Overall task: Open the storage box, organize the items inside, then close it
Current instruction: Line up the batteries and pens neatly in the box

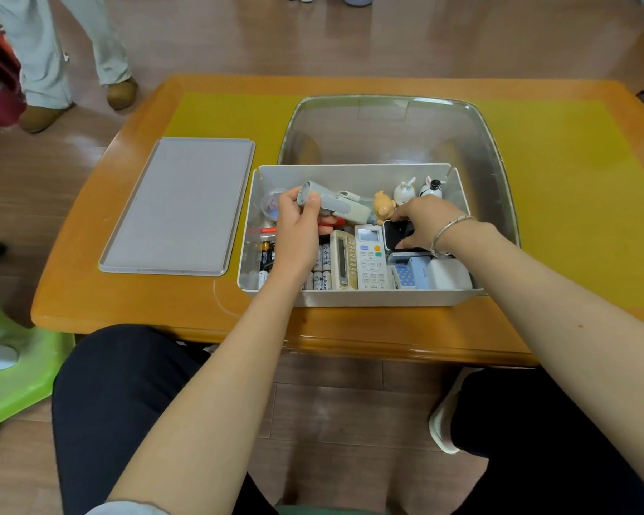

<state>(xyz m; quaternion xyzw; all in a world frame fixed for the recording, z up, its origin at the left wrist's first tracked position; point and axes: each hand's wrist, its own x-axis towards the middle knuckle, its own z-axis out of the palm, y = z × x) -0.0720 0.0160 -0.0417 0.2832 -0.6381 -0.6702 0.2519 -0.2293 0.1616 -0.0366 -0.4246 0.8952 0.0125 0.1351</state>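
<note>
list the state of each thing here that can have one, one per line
storage box: open, items inside
lid: off, flat on the table left of the box
grey gadget: lifted, held
left hand: fingers curled round the grey gadget
black device: in the box, gripped
right hand: grips the black device
white remote: lying in the box

I seem to be in a lived-in room, a home or a classroom, I cannot tell which; wood-plank flooring [350, 42] runs beyond the far edge of my low orange table [90, 299]; a green plastic stool [12, 381] stands off its near left corner; another person's legs [45, 50] wait past its far left corner.
</note>
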